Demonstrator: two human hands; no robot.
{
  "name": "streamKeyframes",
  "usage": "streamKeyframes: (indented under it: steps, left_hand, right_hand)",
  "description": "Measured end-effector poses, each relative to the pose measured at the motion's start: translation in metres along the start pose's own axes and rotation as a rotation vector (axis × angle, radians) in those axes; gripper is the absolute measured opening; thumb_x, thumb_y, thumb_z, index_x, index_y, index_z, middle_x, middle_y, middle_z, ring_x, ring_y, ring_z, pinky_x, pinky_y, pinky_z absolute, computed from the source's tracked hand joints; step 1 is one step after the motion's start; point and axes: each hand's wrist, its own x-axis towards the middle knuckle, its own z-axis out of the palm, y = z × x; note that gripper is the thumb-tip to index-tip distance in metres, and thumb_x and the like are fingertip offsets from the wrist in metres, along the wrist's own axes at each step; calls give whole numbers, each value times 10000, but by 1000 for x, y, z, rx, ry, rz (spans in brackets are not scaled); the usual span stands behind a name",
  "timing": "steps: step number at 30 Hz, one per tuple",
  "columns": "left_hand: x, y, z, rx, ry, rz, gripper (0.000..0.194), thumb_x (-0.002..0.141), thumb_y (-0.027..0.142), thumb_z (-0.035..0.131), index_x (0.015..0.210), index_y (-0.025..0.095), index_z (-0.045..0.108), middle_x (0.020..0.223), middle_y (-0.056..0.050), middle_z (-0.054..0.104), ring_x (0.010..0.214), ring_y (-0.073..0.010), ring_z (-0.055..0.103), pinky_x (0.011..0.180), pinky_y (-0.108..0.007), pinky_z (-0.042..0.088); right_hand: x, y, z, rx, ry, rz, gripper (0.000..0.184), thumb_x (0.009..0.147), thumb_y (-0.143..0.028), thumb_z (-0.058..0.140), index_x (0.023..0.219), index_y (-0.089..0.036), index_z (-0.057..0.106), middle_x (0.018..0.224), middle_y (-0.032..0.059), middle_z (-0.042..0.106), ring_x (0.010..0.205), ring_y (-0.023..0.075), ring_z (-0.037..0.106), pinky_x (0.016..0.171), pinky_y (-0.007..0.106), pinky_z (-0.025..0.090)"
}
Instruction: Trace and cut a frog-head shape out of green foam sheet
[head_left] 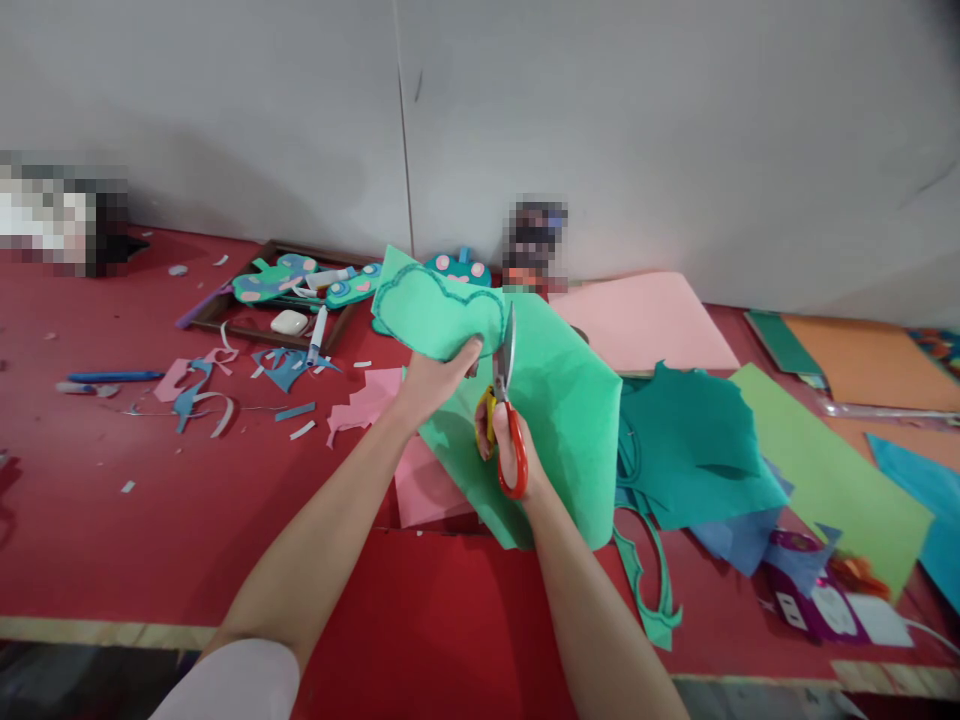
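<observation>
gripping one pair of scissors (pixel 500 382) by its loops, the right hand (pixel 507 436) keeps the blades pointing away from the body; the left hand (pixel 448 368) pinches one green sheet (pixel 559 405) near its upper left part. the sheet is up in front of the person, over the red table (pixel 225 560). at least three decorated pieces (pixel 277 279) show beyond it, two of them at one brown tray (pixel 255 341) with one white case (pixel 290 322) and two pen-like tubes (pixel 318 335). one blue pen (pixel 116 377) lies farther left; the paper scraps (pixel 283 370) overlap too much to count. the sheet is bright and softly bent, with one cloud-like shape (pixel 442 318) outlined in thick dark strokes, just beside the blades. one scissor loop is yellow, the other red. one purple device (pixel 817 590) bears white markings too small to read.
</observation>
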Motion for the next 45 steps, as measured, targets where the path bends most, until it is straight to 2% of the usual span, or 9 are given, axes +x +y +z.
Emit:
streamKeyframes:
  steps: [5, 15, 45]
  left_hand:
    - [-1, 2, -2, 38, -107, 77, 287, 757, 364, 548, 540, 206, 449, 549, 19, 516, 558, -118, 503, 660, -252, 463]
    - [-3, 6, 0, 46, -169, 65, 316, 784, 337, 517, 505, 206, 445, 522, 17, 498, 528, -114, 486, 647, -259, 459]
    - [-6, 2, 5, 43, -102, 13, 331, 787, 352, 524, 497, 196, 489, 523, 19, 519, 531, -112, 498, 636, -249, 446]
  right_hand:
    - [0, 0, 0, 12, 7, 3, 426, 834, -622, 385, 773, -208, 466, 527, -61, 372, 412, 75, 345, 405, 225, 311]
    - [0, 3, 0, 28, 29, -3, 397, 852, -597, 376, 763, -221, 466, 516, -55, 370, 398, 83, 342, 392, 240, 307]
    - [1, -2, 4, -25, 131, 84, 462, 775, -670, 450, 707, -215, 404, 419, -90, 342, 320, 62, 336, 312, 190, 295]
